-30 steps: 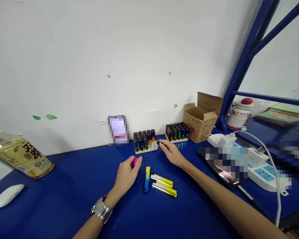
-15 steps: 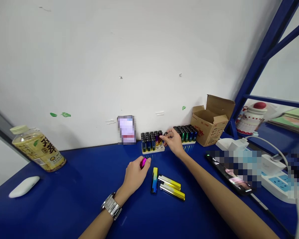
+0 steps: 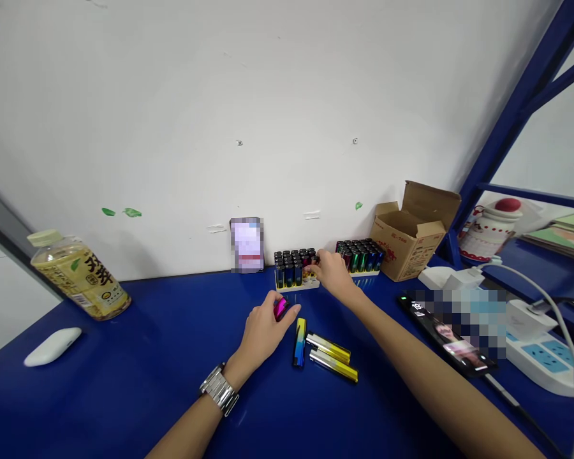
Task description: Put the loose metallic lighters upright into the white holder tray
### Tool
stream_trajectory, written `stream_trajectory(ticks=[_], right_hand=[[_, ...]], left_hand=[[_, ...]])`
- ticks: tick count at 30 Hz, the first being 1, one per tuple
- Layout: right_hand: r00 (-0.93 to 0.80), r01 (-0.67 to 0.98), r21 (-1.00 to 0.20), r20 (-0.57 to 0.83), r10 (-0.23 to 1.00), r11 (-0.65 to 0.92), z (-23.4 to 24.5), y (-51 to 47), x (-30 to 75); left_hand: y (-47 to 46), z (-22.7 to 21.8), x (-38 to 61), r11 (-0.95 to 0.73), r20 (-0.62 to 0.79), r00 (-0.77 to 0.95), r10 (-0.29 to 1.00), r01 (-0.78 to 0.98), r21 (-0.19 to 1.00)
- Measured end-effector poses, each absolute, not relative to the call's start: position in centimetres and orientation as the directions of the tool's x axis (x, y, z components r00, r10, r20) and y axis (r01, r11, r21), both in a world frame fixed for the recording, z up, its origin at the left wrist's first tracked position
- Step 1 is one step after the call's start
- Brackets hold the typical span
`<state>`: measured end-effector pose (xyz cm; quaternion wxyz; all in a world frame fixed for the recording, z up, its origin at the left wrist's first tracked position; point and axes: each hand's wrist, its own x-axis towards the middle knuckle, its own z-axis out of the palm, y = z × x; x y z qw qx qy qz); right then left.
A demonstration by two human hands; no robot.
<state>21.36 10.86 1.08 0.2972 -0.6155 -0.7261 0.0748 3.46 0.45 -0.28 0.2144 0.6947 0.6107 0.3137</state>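
Note:
My left hand [image 3: 262, 326], with a watch on its wrist, is closed around a magenta lighter [image 3: 280, 308] above the blue table. At the right end of a white tray [image 3: 302, 285], my right hand [image 3: 335, 275] pinches a dark-topped lighter [image 3: 314, 260], mostly covered by the fingers. Rows of upright lighters [image 3: 288, 273] with black tops fill the tray's left part. Between my arms lie a yellow-and-blue lighter [image 3: 300, 344] and two silver-and-yellow lighters, one nearer [image 3: 335, 365] and one farther [image 3: 330, 347].
A second tray of lighters [image 3: 361, 258] stands behind my right hand, beside an open cardboard box [image 3: 404, 245]. A phone [image 3: 247, 245] leans on the wall. Left are a drink bottle [image 3: 83, 277] and white case [image 3: 52, 347]; right, another phone [image 3: 444, 338] and a power strip [image 3: 543, 357].
My right hand has brought its lighter down to the tray's right end. The magenta lighter shows more as my left hand has turned slightly. The view has shifted a little.

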Motion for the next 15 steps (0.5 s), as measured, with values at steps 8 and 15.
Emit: stream_trajectory(ticks=[8, 15], right_hand=[[0.019, 0.809, -0.533, 0.442, 0.897, 0.246, 3.4, 8.3, 20.3], [-0.635, 0.448, -0.655, 0.247, 0.732, 0.609, 3.6, 4.0, 19.0]], left_hand=[[0.5, -0.6, 3.5, -0.206, 0.223, 0.06, 0.973, 0.661, 0.722], [0.3, -0.9, 3.3, -0.287, 0.298, 0.072, 0.952, 0.55, 0.784]])
